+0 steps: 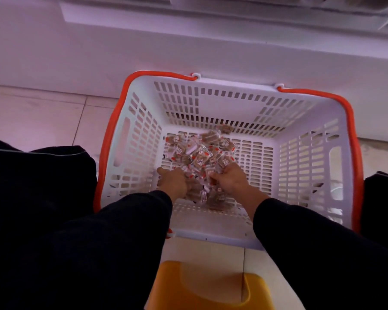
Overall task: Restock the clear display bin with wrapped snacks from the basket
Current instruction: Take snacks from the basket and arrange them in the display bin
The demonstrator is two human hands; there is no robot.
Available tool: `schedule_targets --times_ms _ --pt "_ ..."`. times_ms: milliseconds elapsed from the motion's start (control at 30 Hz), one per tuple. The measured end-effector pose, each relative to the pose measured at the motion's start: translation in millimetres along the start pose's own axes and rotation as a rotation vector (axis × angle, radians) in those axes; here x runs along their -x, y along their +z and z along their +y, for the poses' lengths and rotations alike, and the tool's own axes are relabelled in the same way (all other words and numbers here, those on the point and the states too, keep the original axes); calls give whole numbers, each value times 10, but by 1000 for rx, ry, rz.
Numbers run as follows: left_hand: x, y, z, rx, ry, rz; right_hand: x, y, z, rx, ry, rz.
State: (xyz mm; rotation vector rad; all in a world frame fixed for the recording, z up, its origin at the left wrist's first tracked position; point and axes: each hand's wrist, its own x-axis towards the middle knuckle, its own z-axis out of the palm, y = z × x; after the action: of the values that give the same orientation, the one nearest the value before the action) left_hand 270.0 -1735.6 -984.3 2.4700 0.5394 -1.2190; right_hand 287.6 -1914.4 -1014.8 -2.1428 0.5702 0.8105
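Wrapped snacks (199, 157): a loose heap of small clear packets with brown contents and red-and-white print, lying on the floor of a white slotted basket (305, 157). The heap sits toward the middle and near side of the basket floor; the far right part of the floor is bare. Basket has orange handles (108, 139) folded down along its left and right rims, and it stands on a pale tiled floor (38, 117), its far rim just beside a white cabinet base (188, 48). Both arms in dark sleeves (126, 220) reach down into the basket from the near side. Left hand (173, 181): palm down on the left edge of the heap, fingers curled into the packets; whether any packet is actually held, cannot tell. Right hand (230, 177): fingers closed around a bunch of the packets at the right side of the heap, wrappers sticking out past the knuckles. The two hands are near each other, with packets between them. A yellow stool (202, 285) shows at the bottom edge, just this side of the basket. A blurred clear edge at the top of the view may be the display bin; too indistinct to tell.
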Motion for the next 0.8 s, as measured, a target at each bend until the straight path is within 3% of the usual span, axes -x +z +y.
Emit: schedule_targets --times_ms 133,233,467,667,800 --pt "-45 -20 6 -188 72 18 87 -33 -64 -168 51 27" --pt "-27 -11 34 -169 148 18 162 -33 -113 -156 21 -3" --pt "46 -34 59 127 180 -85 138 -59 -115 11 11 -75" --pt "46 -13 92 445 118 -130 124 -196 -149 -365 149 -34" --pt "29 -21 105 691 67 -166 85 -416 -249 -382 73 74"
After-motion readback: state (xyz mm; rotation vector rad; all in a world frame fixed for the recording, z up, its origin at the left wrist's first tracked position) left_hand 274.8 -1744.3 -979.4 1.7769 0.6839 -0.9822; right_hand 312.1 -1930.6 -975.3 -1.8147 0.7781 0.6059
